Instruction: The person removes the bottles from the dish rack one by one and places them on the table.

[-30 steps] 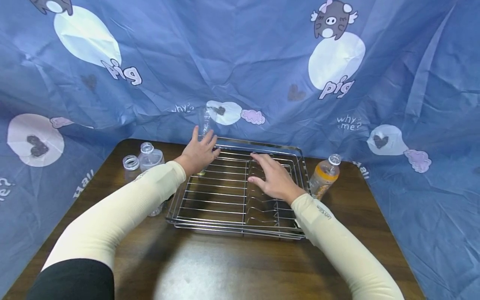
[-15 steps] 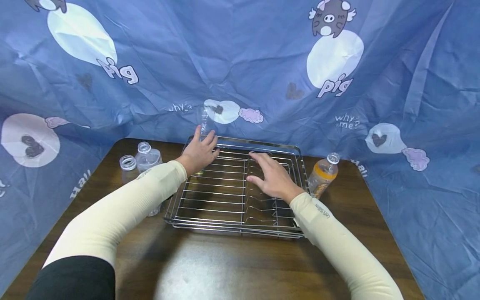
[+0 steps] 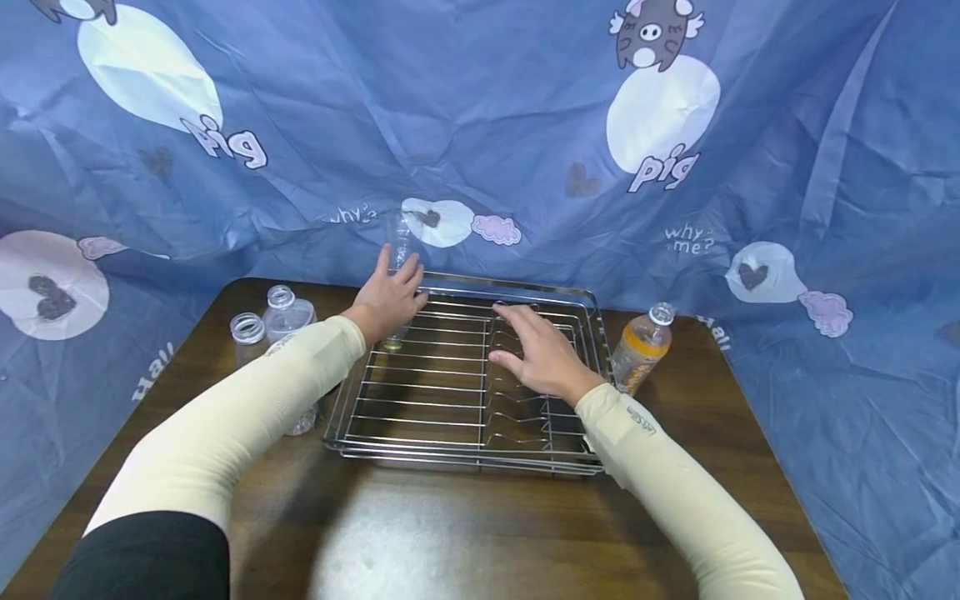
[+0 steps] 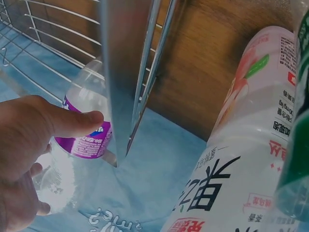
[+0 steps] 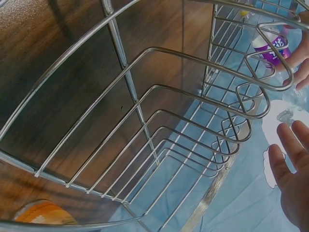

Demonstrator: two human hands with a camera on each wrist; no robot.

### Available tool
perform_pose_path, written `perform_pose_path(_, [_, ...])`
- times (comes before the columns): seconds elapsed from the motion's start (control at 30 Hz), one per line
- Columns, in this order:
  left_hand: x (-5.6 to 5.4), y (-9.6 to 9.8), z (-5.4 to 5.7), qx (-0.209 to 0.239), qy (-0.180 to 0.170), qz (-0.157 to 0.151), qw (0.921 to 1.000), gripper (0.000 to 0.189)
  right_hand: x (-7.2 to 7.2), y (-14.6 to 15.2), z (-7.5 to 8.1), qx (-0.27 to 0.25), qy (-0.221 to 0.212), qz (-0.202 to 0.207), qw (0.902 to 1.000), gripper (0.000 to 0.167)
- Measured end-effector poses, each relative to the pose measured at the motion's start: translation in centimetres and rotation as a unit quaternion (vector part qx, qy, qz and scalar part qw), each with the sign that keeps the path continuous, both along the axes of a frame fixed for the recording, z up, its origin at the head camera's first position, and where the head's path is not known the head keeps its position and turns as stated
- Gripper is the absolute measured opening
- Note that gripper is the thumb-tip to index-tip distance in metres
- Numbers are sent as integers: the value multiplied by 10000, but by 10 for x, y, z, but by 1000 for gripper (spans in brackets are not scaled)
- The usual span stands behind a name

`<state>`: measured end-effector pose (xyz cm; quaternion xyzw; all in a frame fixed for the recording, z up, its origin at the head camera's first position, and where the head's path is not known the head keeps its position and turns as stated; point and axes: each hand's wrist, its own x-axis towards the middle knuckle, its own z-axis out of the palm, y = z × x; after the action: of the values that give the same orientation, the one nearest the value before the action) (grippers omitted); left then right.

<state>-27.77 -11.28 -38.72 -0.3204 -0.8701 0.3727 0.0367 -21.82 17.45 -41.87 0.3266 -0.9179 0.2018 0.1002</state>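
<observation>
My left hand (image 3: 387, 298) grips a clear plastic bottle (image 3: 401, 237) at the back left corner of the wire dish rack (image 3: 420, 387). The bottle's purple label (image 4: 87, 147) shows in the left wrist view, with my thumb lying across it. It leans neck down, base up, its yellowish neck end (image 3: 392, 343) among the rack's wires. My right hand (image 3: 542, 352) hovers over the rack's right part, above the wavy plate dividers (image 5: 251, 87). Its fingers are extended and hold nothing.
Two uncapped clear bottles, a nearer one (image 3: 248, 333) and a farther one (image 3: 289, 315), stand left of the rack. A clear bottle base (image 3: 303, 421) shows beneath my left sleeve. Right of the rack stands an orange-labelled bottle (image 3: 641, 348). A blue curtain (image 3: 480, 125) hangs behind the table.
The whole view has shifted slightly, so rack and bottles appear a little further left. My left hand keeps its hold on the purple-labelled bottle, and the right hand still hovers over the rack.
</observation>
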Motion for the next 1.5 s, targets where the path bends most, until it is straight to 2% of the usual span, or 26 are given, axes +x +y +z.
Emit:
perform_pose_path(0.2, [-1, 1, -2, -160, 73, -212, 9996, 50, -1, 1, 0, -39, 41, 6, 10000, 72])
perform_pose_path(0.33, [-1, 2, -4, -172, -24, -339, 9993, 51, -1, 0, -1, -50, 7, -4, 10000, 72])
perform_pose_path(0.43, [-1, 2, -5, -194, -70, -326, 9993, 51, 0, 0, 0, -38, -44, -10, 10000, 71])
perform_pose_path(0.63, [-4, 4, -7, -223, 67, -336, 9992, 45, 0, 2, -1, -29, -28, -45, 10000, 71])
perform_pose_path(0.93, [-4, 3, -9, -253, -143, -248, 9993, 46, 0, 0, 1, -48, -98, -33, 9999, 72])
perform_pose_path(1.1, [-6, 4, -10, -106, -161, -300, 9994, 43, 1, 0, 2, -78, -118, -53, 9999, 71])
perform_pose_path(1.5, [-6, 0, -18, -228, 71, -401, 9989, 39, 2, 1, 3, -13, -273, -73, 9996, 69])
